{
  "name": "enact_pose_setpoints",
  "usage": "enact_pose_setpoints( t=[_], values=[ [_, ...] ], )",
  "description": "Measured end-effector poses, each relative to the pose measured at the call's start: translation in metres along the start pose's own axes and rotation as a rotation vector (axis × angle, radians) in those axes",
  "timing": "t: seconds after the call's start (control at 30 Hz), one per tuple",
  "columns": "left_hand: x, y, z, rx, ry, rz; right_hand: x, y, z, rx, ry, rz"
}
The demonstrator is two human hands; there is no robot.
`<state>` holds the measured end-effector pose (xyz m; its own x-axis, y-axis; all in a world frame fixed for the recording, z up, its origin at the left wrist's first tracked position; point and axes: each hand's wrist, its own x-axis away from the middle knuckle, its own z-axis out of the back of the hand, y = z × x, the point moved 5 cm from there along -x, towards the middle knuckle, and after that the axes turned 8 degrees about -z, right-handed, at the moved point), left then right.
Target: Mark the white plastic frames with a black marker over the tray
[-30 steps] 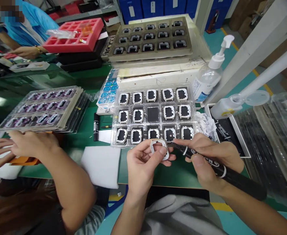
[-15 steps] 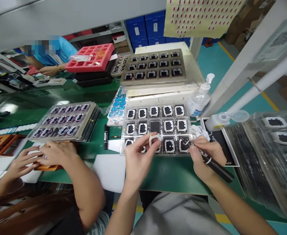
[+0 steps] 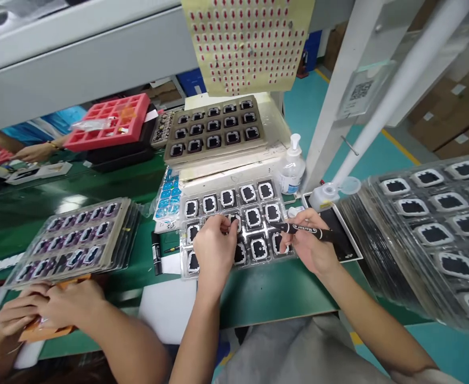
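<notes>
In front of me lies a clear plastic tray (image 3: 218, 272) with white-framed black parts in rows of pockets. My left hand (image 3: 215, 248) is over the middle row, its thumb and fingers pinched at the edge of one white-framed part (image 3: 235, 222) in its pocket. That hand covers some of the pockets to its left. A black marker pen (image 3: 307, 231) is held in my right hand (image 3: 312, 246), above the tray's right side. Its tip points left, over the tray.
Behind the tray stand a brown tray of black parts (image 3: 214, 126) and a pump bottle (image 3: 291, 168). Stacked trays (image 3: 414, 256) rise at the right. A second marker (image 3: 156, 255) lies left of the tray. A co-worker's hands (image 3: 58, 304) are at the left, near a tray stack (image 3: 120, 234).
My left hand has lowered the white-framed part from above the tray into a middle-row pocket. My right hand has turned the marker nearer to level. The view has swung right.
</notes>
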<state>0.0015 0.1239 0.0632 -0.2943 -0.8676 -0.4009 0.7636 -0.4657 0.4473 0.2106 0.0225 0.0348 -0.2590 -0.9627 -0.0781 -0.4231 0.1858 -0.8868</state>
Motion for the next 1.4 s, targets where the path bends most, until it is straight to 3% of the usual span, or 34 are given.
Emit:
enact_pose_setpoints(
  t=[0.3, 0.4, 0.53, 0.63, 0.77, 0.93, 1.03, 1.13, 1.27, 1.4],
  values=[
    [0.000, 0.002, 0.008, -0.102, -0.057, -0.117, -0.004, 0.004, 0.000, -0.169, -0.101, -0.142],
    [0.000, -0.003, 0.007, -0.086, -0.074, -0.131, -0.005, 0.001, -0.001, -0.118, -0.116, -0.099],
    [0.009, 0.002, 0.017, 0.101, 0.026, -0.123, -0.004, -0.008, -0.003, 0.038, -0.141, 0.049],
    [0.032, 0.011, 0.014, 0.507, -0.008, 0.020, 0.006, -0.011, -0.009, 0.240, -0.115, 0.221],
    [0.083, 0.023, -0.012, 1.036, -0.176, 0.341, 0.042, -0.006, -0.031, 0.611, -0.043, 0.525],
    [0.131, 0.026, -0.033, 1.344, -0.198, 0.598, 0.091, 0.009, -0.051, 0.981, 0.043, 0.679],
    [0.144, 0.025, -0.037, 1.375, -0.194, 0.648, 0.108, 0.015, -0.048, 1.206, 0.023, 0.637],
    [0.150, 0.023, -0.034, 1.369, -0.060, 0.647, 0.110, 0.014, -0.025, 1.421, 0.086, 0.525],
    [0.154, 0.026, -0.032, 1.378, -0.024, 0.549, 0.086, 0.003, 0.021, 1.596, 0.294, 0.314],
    [0.162, 0.023, -0.038, 1.349, -0.027, 0.462, 0.052, 0.003, 0.042, 1.791, 0.267, 0.140]
  ],
)
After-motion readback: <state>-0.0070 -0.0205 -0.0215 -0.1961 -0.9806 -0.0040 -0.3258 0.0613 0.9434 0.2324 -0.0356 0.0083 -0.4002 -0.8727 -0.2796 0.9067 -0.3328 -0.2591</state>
